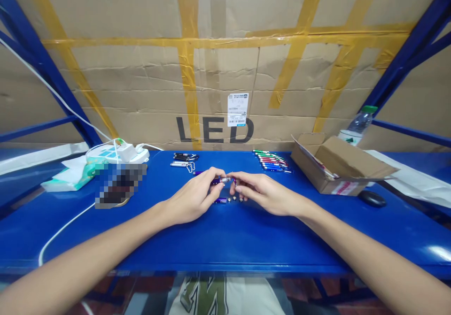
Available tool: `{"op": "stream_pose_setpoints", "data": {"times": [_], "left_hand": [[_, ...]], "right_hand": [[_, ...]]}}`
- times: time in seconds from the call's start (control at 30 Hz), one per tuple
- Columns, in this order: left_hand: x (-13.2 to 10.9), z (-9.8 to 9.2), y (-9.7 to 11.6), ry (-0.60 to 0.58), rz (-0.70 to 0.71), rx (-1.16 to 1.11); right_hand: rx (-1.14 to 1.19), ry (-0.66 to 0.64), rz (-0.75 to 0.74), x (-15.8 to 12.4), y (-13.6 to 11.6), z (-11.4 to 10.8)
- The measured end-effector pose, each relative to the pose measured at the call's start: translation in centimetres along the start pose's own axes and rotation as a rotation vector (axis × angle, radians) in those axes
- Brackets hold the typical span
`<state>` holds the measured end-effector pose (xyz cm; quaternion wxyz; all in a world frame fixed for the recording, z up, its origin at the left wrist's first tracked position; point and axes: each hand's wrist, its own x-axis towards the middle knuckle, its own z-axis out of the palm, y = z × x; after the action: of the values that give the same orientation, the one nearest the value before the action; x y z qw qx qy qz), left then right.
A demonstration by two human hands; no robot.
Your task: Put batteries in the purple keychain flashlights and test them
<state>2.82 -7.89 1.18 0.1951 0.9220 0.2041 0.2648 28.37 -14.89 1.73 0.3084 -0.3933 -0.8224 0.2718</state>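
My left hand (197, 196) is closed around a purple mini flashlight (220, 180), held level just above the blue table. Its silvery end points right, toward my right hand (264, 190). The fingers of that hand are pinched on a small purple clip (234, 180) at this end; whether clip and flashlight are joined I cannot tell. Below my hands lie a short purple tube (221, 200) and several small silvery button cells (234, 198). Part of another purple flashlight (198, 172) shows behind my left fingers.
Black flashlights (183, 156) and a silver one (180, 164) lie back left. Several coloured ones (271, 161) with clips form a row back right. An open carton (331, 165), a black mouse (372, 198) and a bottle (357, 125) stand right; a power strip (141, 154) and tissue pack (70, 179) left.
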Motion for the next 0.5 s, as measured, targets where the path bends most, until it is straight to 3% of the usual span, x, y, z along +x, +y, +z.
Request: {"op": "stream_pose_setpoints", "data": {"times": [0.27,0.5], "left_hand": [[-0.13,0.14,-0.48,0.041,0.115,0.065],[-0.22,0.24,-0.54,0.05,0.161,0.142]], "right_hand": [[-0.088,0.074,-0.021,0.02,-0.48,-0.1],[-0.452,0.149,-0.18,-0.34,-0.58,0.22]]}}
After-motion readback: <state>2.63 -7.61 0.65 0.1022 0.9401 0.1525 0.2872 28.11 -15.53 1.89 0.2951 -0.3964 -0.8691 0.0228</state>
